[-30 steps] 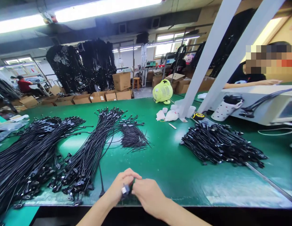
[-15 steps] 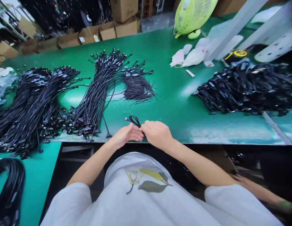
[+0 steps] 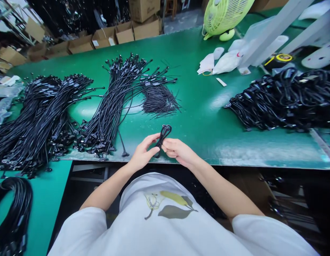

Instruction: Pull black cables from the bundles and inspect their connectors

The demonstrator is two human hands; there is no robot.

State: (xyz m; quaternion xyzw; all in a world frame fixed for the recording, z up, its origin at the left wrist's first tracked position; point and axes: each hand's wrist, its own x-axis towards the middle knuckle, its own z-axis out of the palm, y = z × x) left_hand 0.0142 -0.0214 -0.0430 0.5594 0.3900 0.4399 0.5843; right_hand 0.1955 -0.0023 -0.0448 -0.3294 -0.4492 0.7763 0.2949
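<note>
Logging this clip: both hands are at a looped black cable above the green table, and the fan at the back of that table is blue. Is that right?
Not quite: the fan is yellow-green, as the head view shows. The left hand and right hand are at the looped black cable.

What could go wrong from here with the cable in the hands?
The coiled black cable might spring open if the left hand loosens; whether a tie secures it is unclear.
A black connector lies near the front edge of the green table, close to the left forearm, so it could get brushed off.
The thin black strips lie against neighbouring cable ends and could tangle.
</note>
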